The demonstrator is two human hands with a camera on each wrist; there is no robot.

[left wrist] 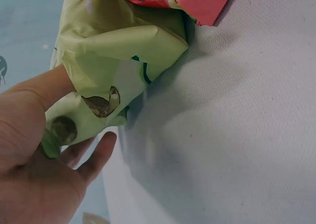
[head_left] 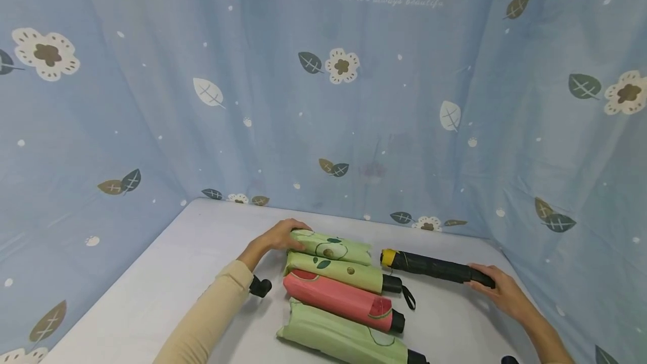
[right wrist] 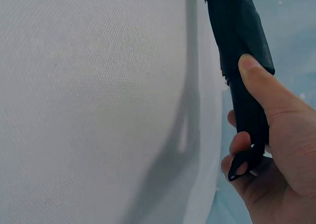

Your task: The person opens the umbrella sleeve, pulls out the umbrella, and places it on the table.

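Note:
My right hand (head_left: 497, 291) holds a folded black umbrella (head_left: 434, 267) by its handle, with the yellow end pointing left. In the right wrist view the thumb of the right hand (right wrist: 276, 130) lies along the black handle (right wrist: 249, 108), and a wrist strap loops by the fingers. My left hand (head_left: 283, 236) grips the left end of a folded light green umbrella (head_left: 349, 250) with an avocado print, the farthest in a row. Seen from the left wrist, the left hand (left wrist: 44, 140) has thumb and fingers around the green fabric (left wrist: 106, 76); part of the fingers is hidden.
Nearer to me in the row lie another green avocado umbrella (head_left: 336, 269), a red watermelon-print umbrella (head_left: 338, 298) and a green umbrella (head_left: 343, 335), black handles to the right. A white table (head_left: 202, 251) holds them. Blue patterned curtain (head_left: 283, 128) surrounds its back and sides.

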